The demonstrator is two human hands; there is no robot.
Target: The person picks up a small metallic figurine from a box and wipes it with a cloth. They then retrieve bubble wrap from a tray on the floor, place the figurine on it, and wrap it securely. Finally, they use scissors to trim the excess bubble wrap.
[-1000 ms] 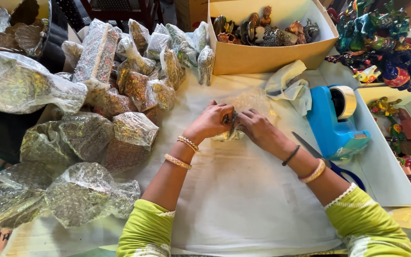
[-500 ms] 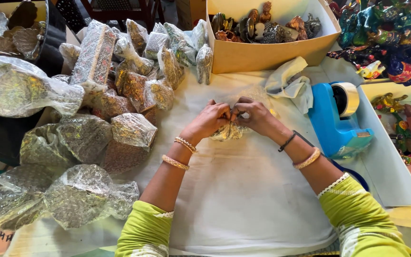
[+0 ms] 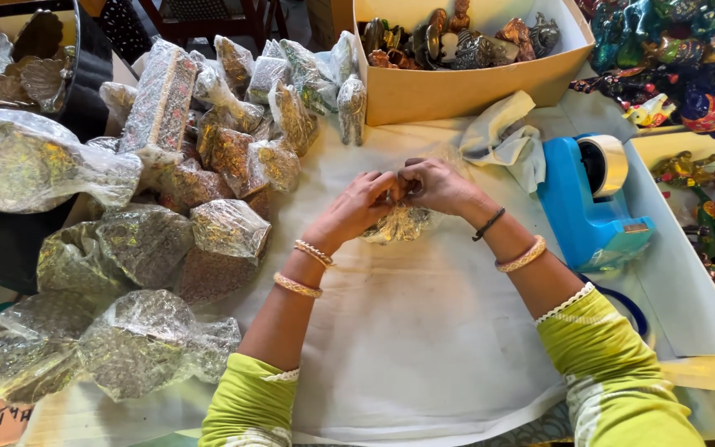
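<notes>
Both my hands meet at the middle of the white table cover (image 3: 424, 331). My left hand (image 3: 357, 209) and my right hand (image 3: 436, 184) pinch a small object wrapped in clear bubble wrap (image 3: 399, 223), which rests on the cover under my fingers. The object inside is mostly hidden by the wrap and my fingers. Green sleeves and bangles show on both my arms.
A pile of bubble-wrapped items (image 3: 167, 215) fills the left side. A cardboard box of small metal figurines (image 3: 457, 50) stands at the back. A blue tape dispenser (image 3: 593, 199) and a crumpled white cloth (image 3: 506, 141) lie to the right, with painted figurines (image 3: 672, 58) beyond.
My hands have drawn closer together over the bundle, and the loose wrap that spread out behind them is now gathered tight around the object.
</notes>
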